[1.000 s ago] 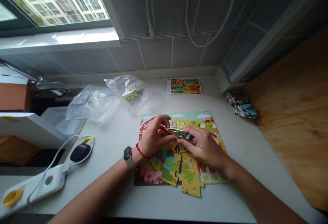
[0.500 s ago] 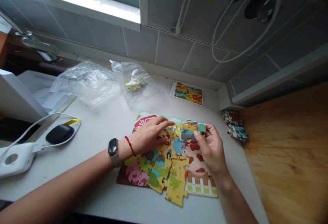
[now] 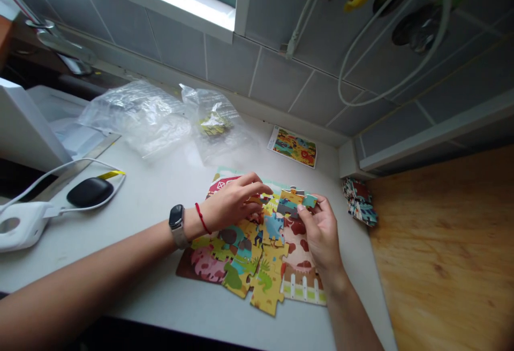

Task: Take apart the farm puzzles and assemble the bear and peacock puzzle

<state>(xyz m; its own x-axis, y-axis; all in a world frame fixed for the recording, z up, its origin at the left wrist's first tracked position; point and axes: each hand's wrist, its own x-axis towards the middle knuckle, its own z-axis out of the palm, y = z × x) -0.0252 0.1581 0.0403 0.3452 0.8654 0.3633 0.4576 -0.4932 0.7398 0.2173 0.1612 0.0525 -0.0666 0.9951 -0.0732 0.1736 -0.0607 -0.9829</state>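
Observation:
My right hand (image 3: 324, 230) pinches puzzle pieces (image 3: 290, 201), yellow, grey and teal, between thumb and fingers, near the right end of a farm-animal puzzle (image 3: 297, 241). Over that puzzle's upper left reaches my left hand (image 3: 235, 198), its fingers apart and bent above the pieces, holding nothing I can see. Yellow dinosaur puzzle pieces (image 3: 268, 281) lie joined on top of the farm picture, and their lower end sticks out past its near edge. The left hand hides part of a red barn.
A picture card (image 3: 293, 146) lies by the tiled wall. Stacked puzzle pieces (image 3: 360, 201) sit at the counter's right edge, beside a wooden surface (image 3: 445, 249). Clear plastic bags (image 3: 138, 118) spread at the back left. A white charger (image 3: 24, 225), cable and black device (image 3: 90, 191) are on the left.
The camera view has shifted slightly. My left hand's fingers look a little more raised above the puzzle. My right hand keeps its pinch on the pieces.

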